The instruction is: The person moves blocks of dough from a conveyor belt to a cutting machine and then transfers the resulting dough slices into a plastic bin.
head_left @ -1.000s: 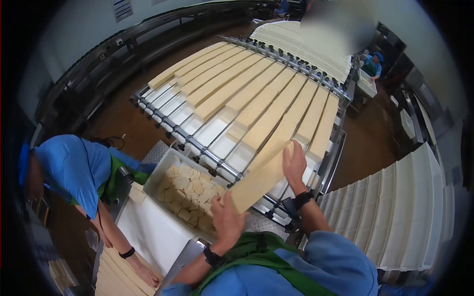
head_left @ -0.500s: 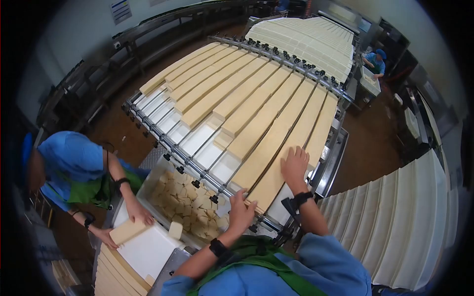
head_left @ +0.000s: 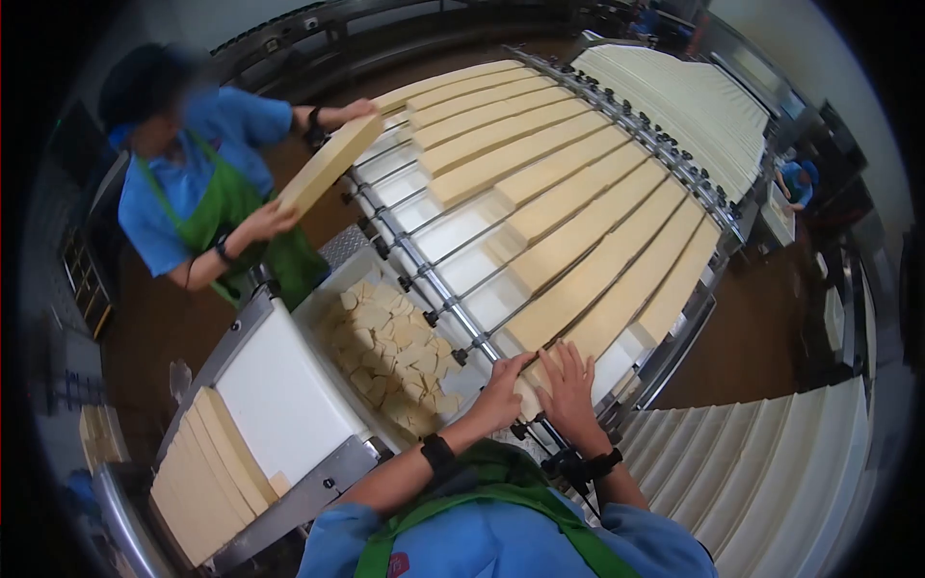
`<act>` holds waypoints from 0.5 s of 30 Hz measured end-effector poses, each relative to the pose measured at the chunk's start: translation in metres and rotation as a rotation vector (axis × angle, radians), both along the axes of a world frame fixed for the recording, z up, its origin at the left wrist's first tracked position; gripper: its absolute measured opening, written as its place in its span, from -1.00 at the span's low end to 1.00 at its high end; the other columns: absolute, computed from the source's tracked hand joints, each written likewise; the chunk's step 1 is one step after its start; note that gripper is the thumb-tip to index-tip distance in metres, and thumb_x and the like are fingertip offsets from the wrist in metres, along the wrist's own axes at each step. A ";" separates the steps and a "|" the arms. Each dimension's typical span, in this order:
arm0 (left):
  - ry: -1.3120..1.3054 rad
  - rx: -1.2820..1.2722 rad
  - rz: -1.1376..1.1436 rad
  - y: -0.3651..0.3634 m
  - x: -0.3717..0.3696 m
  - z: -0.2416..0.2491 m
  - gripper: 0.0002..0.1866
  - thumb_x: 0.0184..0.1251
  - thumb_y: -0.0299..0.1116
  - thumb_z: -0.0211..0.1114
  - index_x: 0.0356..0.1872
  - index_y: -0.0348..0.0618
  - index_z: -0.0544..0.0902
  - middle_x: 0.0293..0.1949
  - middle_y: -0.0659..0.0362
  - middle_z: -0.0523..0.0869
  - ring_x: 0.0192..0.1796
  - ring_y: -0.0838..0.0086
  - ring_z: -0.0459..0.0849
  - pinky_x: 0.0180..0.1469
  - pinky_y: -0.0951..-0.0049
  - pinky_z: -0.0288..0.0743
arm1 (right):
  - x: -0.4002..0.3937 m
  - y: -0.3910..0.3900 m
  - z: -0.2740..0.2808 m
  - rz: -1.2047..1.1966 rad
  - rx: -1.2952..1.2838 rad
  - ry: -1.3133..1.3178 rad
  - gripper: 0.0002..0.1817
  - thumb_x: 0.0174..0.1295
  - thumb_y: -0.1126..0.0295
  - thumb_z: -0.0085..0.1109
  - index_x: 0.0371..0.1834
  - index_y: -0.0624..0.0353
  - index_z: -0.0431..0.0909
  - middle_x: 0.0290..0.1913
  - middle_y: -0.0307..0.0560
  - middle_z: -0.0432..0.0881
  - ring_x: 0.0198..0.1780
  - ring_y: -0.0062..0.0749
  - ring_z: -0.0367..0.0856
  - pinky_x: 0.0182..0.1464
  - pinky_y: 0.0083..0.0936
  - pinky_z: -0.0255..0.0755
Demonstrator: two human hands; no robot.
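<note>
Long pale yellow slabs (head_left: 578, 236) lie side by side on a white conveyor (head_left: 462, 279) with thin metal dividers between the rows. My left hand (head_left: 501, 393) is at the near end of one slab, its fingers bent around the edge, so what it grips is partly hidden. Right beside it, my right hand (head_left: 568, 385) lies with spread fingers on the top of the same slab's near end. Both hands are close to the metal bar (head_left: 424, 265) along the conveyor's front edge.
Below the bar, a bin (head_left: 385, 347) holds many cut pieces. At the left, a co-worker (head_left: 207, 173) holds a slab with both hands. A white board (head_left: 289, 385) bears more slabs. Pleated white sheets (head_left: 752, 462) are at the right; another person (head_left: 798, 183) stands behind.
My right hand has come back toward the near end, close to my left hand. The co-worker has straightened up and lifted a slab at the conveyor's left. The view has shifted.
</note>
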State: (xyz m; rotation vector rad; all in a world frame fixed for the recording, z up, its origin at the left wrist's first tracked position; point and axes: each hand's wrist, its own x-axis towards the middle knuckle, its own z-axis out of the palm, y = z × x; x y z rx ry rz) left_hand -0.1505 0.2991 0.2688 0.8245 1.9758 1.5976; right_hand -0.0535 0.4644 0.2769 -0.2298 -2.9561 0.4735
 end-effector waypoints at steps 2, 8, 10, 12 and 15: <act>0.038 -0.038 -0.073 -0.019 -0.010 0.003 -0.14 0.11 -0.77 0.05 0.53 0.03 0.34 0.27 -0.17 0.37 0.40 -0.16 0.42 0.48 0.16 0.34 | -0.001 -0.003 -0.008 0.009 0.031 0.015 -0.21 0.31 0.21 0.32 0.64 -0.07 0.29 0.65 0.12 0.15 0.71 0.12 -0.03 0.62 0.41 -0.28; 0.144 -0.165 0.406 -0.133 -0.047 0.001 -0.14 0.07 -0.77 0.11 0.51 0.04 0.39 0.36 -0.19 0.39 0.39 -0.16 0.45 0.45 0.15 0.38 | -0.005 -0.016 -0.002 -0.016 0.203 -0.109 -0.24 0.34 0.23 0.26 0.65 -0.16 0.28 0.67 0.16 0.13 0.71 0.16 -0.04 0.61 0.46 -0.33; 0.311 -0.483 0.618 -0.177 -0.050 -0.038 -0.20 0.16 -0.72 0.21 0.50 0.00 0.39 0.36 -0.20 0.39 0.37 -0.20 0.47 0.39 0.10 0.45 | -0.008 -0.020 0.006 0.002 0.238 -0.161 -0.25 0.35 0.21 0.24 0.65 -0.12 0.28 0.68 0.17 0.12 0.72 0.18 -0.05 0.60 0.48 -0.35; 0.321 -0.454 0.716 -0.232 -0.051 -0.080 -0.28 0.25 -0.64 0.30 0.48 -0.06 0.39 0.33 -0.20 0.40 0.29 -0.24 0.52 0.32 0.01 0.50 | -0.013 -0.026 0.014 -0.042 0.295 -0.248 -0.23 0.35 0.20 0.24 0.65 -0.05 0.25 0.68 0.19 0.13 0.71 0.19 -0.03 0.60 0.49 -0.35; 0.096 -0.566 0.853 -0.296 -0.030 -0.068 -0.35 0.31 -0.63 0.30 0.45 -0.11 0.43 0.29 -0.14 0.47 0.18 -0.09 0.64 0.17 0.09 0.62 | -0.022 -0.034 0.017 -0.055 0.225 -0.225 -0.19 0.33 0.24 0.24 0.66 0.03 0.19 0.67 0.23 0.14 0.71 0.18 -0.02 0.60 0.50 -0.35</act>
